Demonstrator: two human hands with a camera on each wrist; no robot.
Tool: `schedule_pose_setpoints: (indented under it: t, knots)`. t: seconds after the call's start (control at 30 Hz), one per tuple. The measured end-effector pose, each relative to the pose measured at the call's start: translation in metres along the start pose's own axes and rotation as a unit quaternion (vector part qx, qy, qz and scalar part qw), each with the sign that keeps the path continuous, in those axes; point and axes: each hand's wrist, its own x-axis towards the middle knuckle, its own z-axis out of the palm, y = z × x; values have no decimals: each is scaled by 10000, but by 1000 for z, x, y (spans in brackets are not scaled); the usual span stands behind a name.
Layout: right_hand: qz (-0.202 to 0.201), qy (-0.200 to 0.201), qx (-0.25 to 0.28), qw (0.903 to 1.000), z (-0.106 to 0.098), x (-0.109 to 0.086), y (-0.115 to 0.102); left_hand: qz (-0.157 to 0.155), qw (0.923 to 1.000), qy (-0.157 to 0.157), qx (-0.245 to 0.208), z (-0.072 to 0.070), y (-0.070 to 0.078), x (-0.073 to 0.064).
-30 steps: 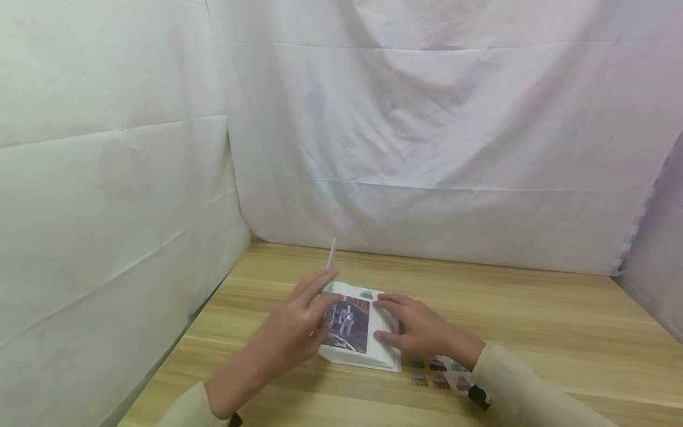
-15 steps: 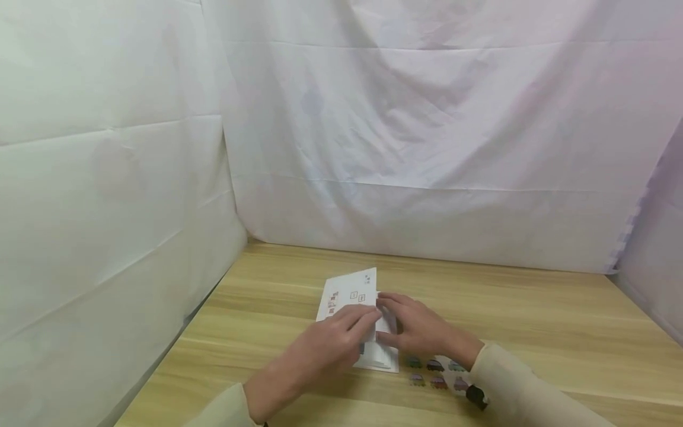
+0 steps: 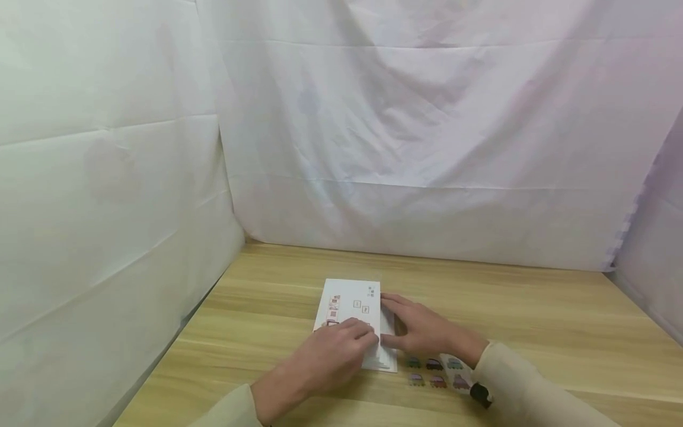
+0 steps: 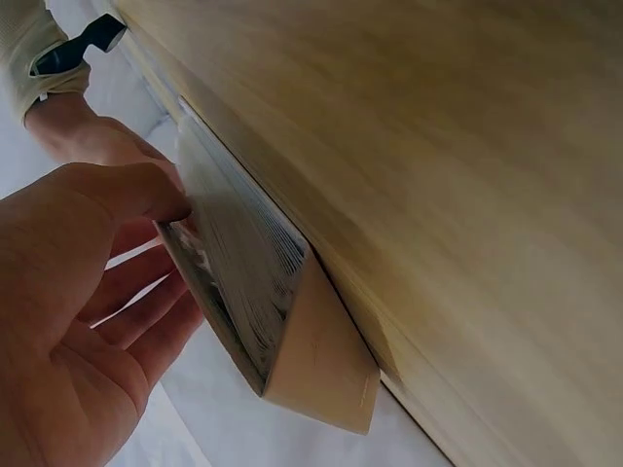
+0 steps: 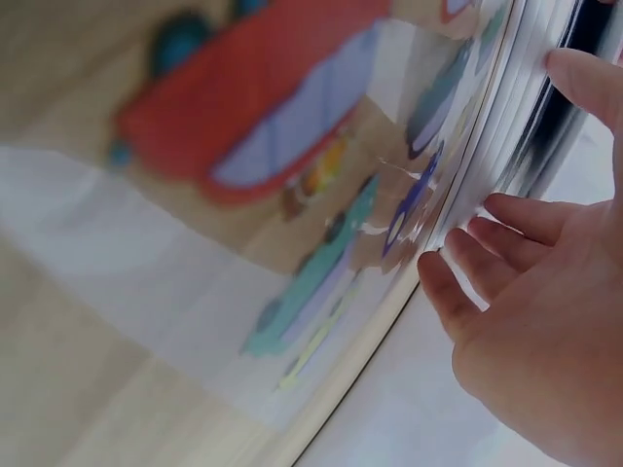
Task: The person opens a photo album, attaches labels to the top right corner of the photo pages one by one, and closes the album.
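A white photo album point(image 3: 349, 298) with small printed pictures on its cover lies on the table. My left hand point(image 3: 337, 353) is over the cover's near right part. In the left wrist view, its thumb is at the cover's free edge and the fingers are along the outer face, pinching it, while the cover stands a little off the pages point(image 4: 248, 243). On the album's right side, the thumb and fingertips of my right hand point(image 3: 427, 329) rest at the page edges. The right wrist view shows those fingers loosely bent, with the tips beside the album.
A clear sheet of car stickers point(image 3: 437, 373) lies on the wooden table point(image 3: 523, 320), just right of the album and partly beneath the right forearm. White cloth point(image 3: 416, 148) hangs behind the table and along its left side.
My left hand has swung the raised cover over to the right and down, so the page with a photo and green car sticker is now covered. The right hand has stayed at the album's side.
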Motion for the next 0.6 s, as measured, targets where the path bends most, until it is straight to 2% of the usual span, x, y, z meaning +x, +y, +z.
schedule_pose_setpoints:
  t: [0.2,0.43,0.6]
  knots:
    - [6,-201,173,9996,-2,-3,-1,19,9996,-285,-11,0,1,2]
    - [127,-337,364,9987,-2,-8,1,20,9970,-685,-371,0,2,0]
    - [97,-300,434,9986,-2,-12,4,31,9965,-692,-470,0,0,0]
